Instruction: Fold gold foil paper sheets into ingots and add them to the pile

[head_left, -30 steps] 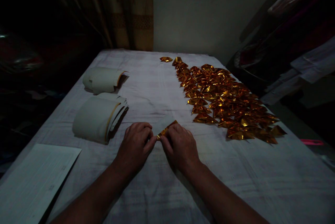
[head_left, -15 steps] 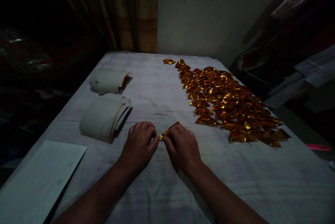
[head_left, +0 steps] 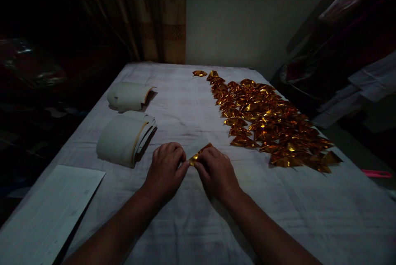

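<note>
A sheet of gold foil paper [head_left: 194, 157], partly folded over and pale on its back, lies on the cloth between my hands. My left hand [head_left: 167, 164] is closed, with thumb and fingers pinching the sheet's left end. On the other side my right hand [head_left: 217, 172] grips the folded gold edge between thumb and fingers. Parts of the sheet are hidden under the fingers. To the right spreads a large pile of folded gold foil pieces [head_left: 262, 112], pointed at their ends and shiny.
Two curved stacks of pale paper sheets, a near one [head_left: 119, 139] and a far one [head_left: 128, 95], rest at the left. A flat white board or sheet [head_left: 55, 211] lies front left. A lone gold piece [head_left: 199, 73] sits near the far edge. A curtain [head_left: 161, 17] hangs behind.
My hands stay almost in place, still pinching the foil paper. The view has shifted very slightly; the pile and stacks are unchanged.
</note>
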Demonstrator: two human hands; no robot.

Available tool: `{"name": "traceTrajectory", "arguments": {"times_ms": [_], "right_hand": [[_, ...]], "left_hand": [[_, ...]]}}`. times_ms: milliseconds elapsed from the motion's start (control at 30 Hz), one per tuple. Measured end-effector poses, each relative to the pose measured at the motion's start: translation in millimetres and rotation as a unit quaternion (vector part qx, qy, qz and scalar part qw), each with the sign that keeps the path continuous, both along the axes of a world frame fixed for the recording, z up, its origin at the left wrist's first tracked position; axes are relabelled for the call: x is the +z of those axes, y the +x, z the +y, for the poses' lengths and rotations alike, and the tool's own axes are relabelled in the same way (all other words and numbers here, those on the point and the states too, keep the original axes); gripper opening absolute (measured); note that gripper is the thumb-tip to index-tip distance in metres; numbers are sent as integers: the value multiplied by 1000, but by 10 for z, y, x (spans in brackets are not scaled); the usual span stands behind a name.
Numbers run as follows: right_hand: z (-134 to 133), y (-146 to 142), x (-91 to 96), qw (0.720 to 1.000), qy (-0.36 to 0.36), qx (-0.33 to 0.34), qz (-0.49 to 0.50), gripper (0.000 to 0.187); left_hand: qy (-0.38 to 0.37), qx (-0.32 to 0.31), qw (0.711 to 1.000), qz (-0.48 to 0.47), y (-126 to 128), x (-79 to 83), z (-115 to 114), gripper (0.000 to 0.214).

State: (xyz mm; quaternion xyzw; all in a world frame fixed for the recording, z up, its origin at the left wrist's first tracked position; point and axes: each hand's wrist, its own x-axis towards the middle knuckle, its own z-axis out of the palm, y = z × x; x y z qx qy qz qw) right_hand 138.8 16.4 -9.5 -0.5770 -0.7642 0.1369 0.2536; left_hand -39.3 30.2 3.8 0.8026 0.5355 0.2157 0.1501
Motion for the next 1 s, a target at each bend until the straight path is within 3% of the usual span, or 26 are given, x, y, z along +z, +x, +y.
{"name": "traceTrajectory", "arguments": {"times_ms": [233, 400, 633, 833, 1000], "right_hand": [[-8, 75, -13, 999, -3, 25, 46, 11], [-12, -18, 20, 1000, 0, -12, -7, 5], [-16, -122, 46, 997, 15, -55, -53, 16], [4, -56, 58, 999, -10, -30, 7, 10], [31, 45, 22, 998, -25, -2, 65, 18]], "left_hand": [[-26, -5, 1000, -17, -36, 12, 27, 6], [-17, -3, 1000, -16, -37, -7, 34, 6], [-6, 2, 1000, -3, -15, -13, 29, 8], [-17, -12, 1000, -14, -49, -16, 50, 6], [-29, -21, 999, -15, -79, -4, 63, 4]]}}
